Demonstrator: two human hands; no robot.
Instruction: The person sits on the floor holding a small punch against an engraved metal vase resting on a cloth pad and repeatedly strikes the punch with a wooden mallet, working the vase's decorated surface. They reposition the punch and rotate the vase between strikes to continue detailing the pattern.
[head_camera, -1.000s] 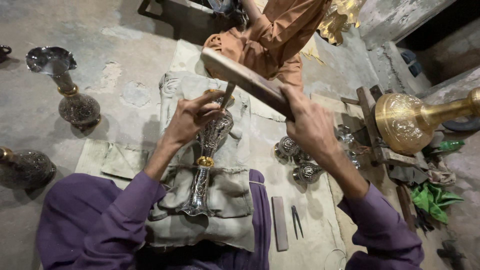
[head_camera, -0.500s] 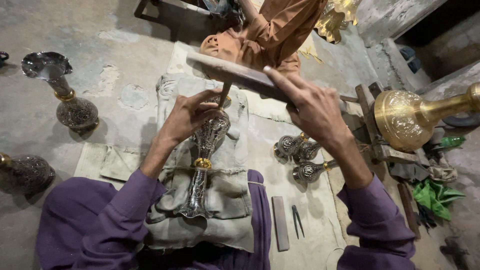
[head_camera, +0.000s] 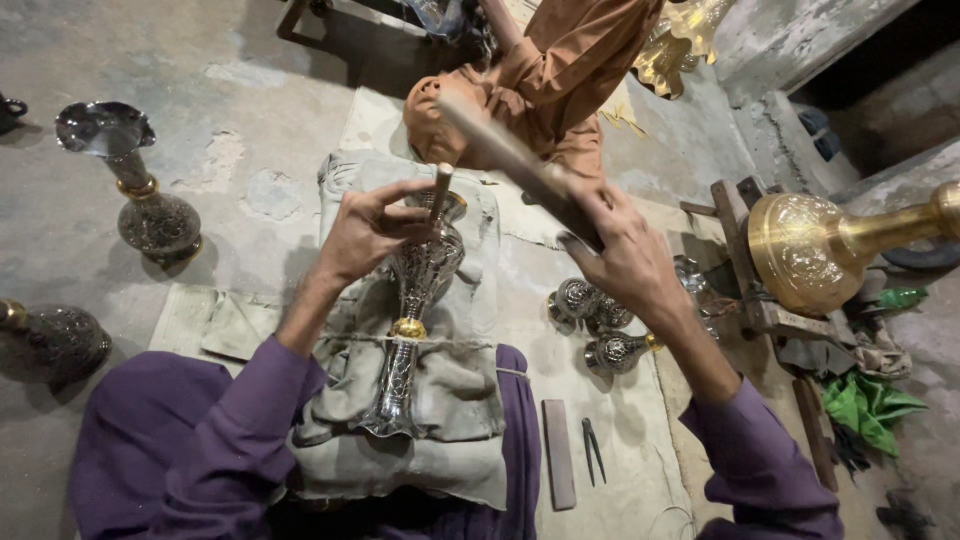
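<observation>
An engraved silver vase (head_camera: 410, 320) with a brass collar at its waist is laid lengthwise on a grey padded cloth (head_camera: 455, 440) spread over the lap, mouth end pointing away from the person. The vase is bound down by a thin cord drawn across the collar.

A short punch (head_camera: 438, 193) is gripped by the left hand (head_camera: 368, 228), the fingers being closed around its shaft. The punch is held upright, with its lower end set on the upper body of the vase, near the mouth.

A flat wooden bat (head_camera: 515, 160) is gripped at its near end by the right hand (head_camera: 625, 255). The bat is raised above the punch and tilted, the far end being blurred. Both forearms are covered by purple sleeves.

To the right of the cloth, a flat grey bar (head_camera: 558, 452) and a small pair of dividers (head_camera: 592, 447) are laid side by side on the mat. Several small silver pieces (head_camera: 600, 320) are grouped just beyond them. A large brass vessel (head_camera: 810, 250) is propped on a wooden stand at the far right, with green cloth (head_camera: 870, 405) beneath it.

Two dark vases (head_camera: 140, 190) are seen at the left on the concrete floor: one upright, one partly cut off. A person in orange clothing (head_camera: 570, 70) is seated beyond the cloth.
</observation>
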